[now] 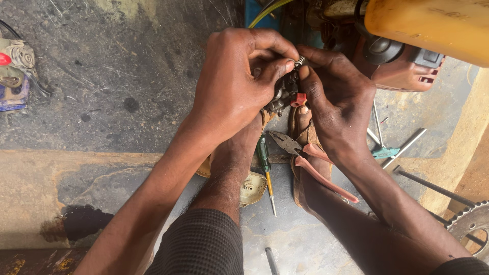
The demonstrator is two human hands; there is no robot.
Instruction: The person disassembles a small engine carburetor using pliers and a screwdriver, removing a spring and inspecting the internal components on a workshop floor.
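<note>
Both hands meet over the floor: the left hand (232,84) grips a small dark carburettor (284,94) steady, while the right hand (338,104) pinches a little spring (300,61) at its top. Pliers (305,153) and a green screwdriver (265,165) lie just below, within reach.
</note>
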